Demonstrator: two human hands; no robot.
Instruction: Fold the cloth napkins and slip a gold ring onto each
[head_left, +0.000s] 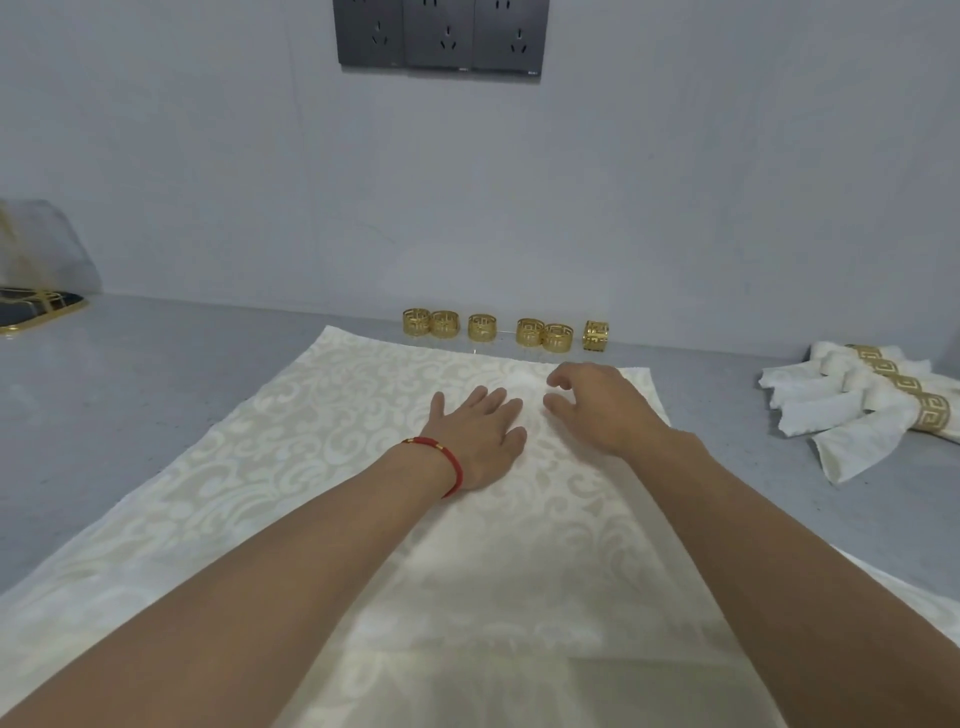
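A cream napkin (311, 441) with a pale floral pattern lies spread flat on the grey counter in front of me. My left hand (480, 431), with a red bracelet at the wrist, rests palm down on its middle with fingers straight. My right hand (597, 405) hovers just to the right over the cloth, its fingers loosely curled and holding nothing. Several gold rings (488, 328) stand in a row along the wall behind the napkin's far edge. At the right lie folded napkins (852, 410), each with a gold ring around it.
The grey counter (130, 374) meets a plain wall (467, 182) with dark power sockets (441, 36) high up. A dark tray with a gold rim (36, 309) sits at the far left, with a clear bag (47, 244) behind it.
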